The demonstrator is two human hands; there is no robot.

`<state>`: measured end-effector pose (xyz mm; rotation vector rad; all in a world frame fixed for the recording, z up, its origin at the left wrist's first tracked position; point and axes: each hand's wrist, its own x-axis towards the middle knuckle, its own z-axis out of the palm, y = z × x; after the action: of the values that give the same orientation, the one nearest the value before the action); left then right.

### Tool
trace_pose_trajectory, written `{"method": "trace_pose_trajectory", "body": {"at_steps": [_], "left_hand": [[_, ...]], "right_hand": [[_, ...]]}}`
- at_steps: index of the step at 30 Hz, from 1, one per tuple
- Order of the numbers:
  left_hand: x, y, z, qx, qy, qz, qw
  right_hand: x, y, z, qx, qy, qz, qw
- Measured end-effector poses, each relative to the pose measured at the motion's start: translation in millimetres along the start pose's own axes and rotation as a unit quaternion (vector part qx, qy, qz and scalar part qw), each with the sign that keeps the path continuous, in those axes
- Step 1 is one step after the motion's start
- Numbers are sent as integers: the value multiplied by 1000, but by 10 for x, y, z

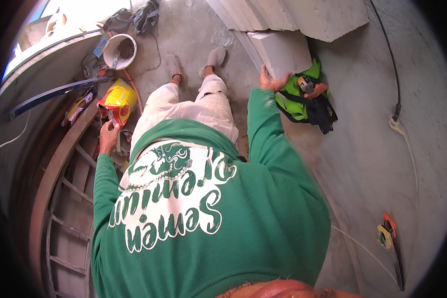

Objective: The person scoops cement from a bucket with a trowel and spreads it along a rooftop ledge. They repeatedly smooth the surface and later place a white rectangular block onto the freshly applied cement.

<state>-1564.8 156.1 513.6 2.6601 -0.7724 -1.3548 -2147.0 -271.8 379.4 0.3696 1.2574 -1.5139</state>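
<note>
At the left, my left hand (109,137) is closed on the torn top edge of a yellow and red plastic bag (120,102). The bag leans by a wooden beam, and its contents are hidden. My right hand (273,81) is stretched forward with fingers spread, palm partly showing. It is right by the near end of a pale lightweight block (279,52); whether it touches the block I cannot tell. Just right of that hand lies a bright green and black bag (297,102), with an orange and black power tool (309,87) on it.
A white bucket (130,63) with dark contents stands at the far left. More pale blocks (328,17) are stacked at the top. A ladder (67,223) lies at the left. A handsaw (396,256) and a cable (393,69) are at the right.
</note>
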Motion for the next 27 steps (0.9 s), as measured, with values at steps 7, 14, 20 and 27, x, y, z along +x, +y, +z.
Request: {"method": "trace_pose_trajectory", "body": {"at_steps": [7, 14, 20, 27], "left_hand": [[357, 510, -214, -45, 2, 65, 997], [535, 889, -167, -135, -62, 88, 985], [674, 1435, 188, -226, -168, 68, 957], [816, 2175, 625, -348, -363, -43, 864]], "right_hand": [[-261, 25, 25, -15, -50, 57, 997], [-1046, 99, 19, -126, -57, -21, 990], [-1920, 89, -527, -195, -46, 99, 975], [-2511, 795, -659, -261, -102, 269, 922]]}}
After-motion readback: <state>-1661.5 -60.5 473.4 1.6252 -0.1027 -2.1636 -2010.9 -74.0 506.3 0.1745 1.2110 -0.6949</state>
